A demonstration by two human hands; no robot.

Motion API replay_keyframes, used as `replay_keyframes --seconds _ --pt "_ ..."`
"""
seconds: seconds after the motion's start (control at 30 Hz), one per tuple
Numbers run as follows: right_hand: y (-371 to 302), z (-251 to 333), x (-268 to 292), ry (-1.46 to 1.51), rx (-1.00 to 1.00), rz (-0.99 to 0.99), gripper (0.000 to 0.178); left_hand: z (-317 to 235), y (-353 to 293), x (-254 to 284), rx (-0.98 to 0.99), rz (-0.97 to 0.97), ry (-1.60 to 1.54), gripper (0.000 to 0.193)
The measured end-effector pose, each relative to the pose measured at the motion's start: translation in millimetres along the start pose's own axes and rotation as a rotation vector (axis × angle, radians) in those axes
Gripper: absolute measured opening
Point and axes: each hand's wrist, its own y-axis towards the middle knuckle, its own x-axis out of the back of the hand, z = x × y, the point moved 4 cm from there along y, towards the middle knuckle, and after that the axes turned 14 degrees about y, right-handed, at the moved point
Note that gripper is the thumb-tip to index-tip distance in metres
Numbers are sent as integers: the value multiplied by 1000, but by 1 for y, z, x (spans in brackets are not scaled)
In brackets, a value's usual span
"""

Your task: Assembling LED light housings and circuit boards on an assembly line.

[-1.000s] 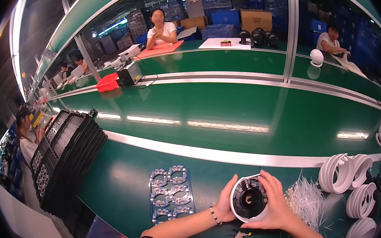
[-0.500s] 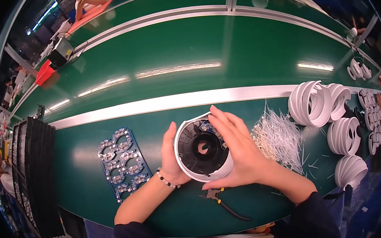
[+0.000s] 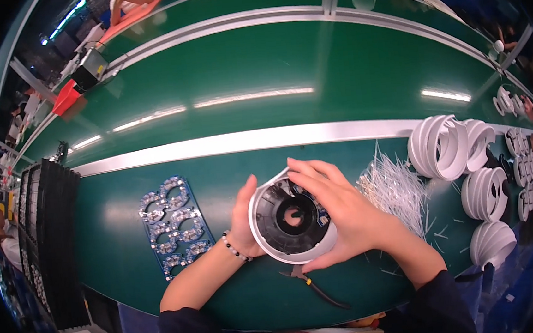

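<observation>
A round white housing with a black interior (image 3: 279, 238) is held up between both hands over the green table. Its open side faces me, with a hole in the middle. A small blue circuit board (image 3: 322, 217) shows inside at the right, partly covered by fingers. My left hand (image 3: 244, 219) is closed around the housing's left side, a beaded bracelet on its wrist. On the other side my right hand (image 3: 347, 213) grips it, fingers over the upper rim and thumb low. Cutting pliers with dark handles (image 3: 318, 290) lie below the housing, their head partly hidden.
Left on the table lies a panel of blue circuit boards (image 3: 176, 225), beside a black rack (image 3: 51, 242). To the right are a pile of white cable ties (image 3: 395, 187) and stacked white ring shells (image 3: 433, 149). A silver rail (image 3: 245, 143) crosses behind. Co-workers sit farther off.
The housing and both hands have shifted slightly right and down in the picture. My right fingers have moved along the upper rim. Both hands still hold it.
</observation>
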Motion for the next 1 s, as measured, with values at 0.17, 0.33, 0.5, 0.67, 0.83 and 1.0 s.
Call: replay_keyframes --seconds 0.17,0.33,0.5,0.67,0.83,1.0 --pt "-4 -4 -5 -43 17 -82 104 6 0 -7 -115 -172 109 60" --pt "-7 -9 -15 -33 -41 -136 112 11 -6 -7 -109 -257 -38 49" --pt "-4 0 -23 -269 34 -168 97 -3 -10 -11 -179 -299 7 48" --pt "-22 7 0 -274 421 -32 34 -5 6 -10 30 -255 -23 50" --pt "-14 21 -11 -155 654 -136 19 -9 -13 -16 -66 -447 102 60" --pt "-34 21 -12 -284 579 -229 22 5 0 -12 -98 -414 108 46"
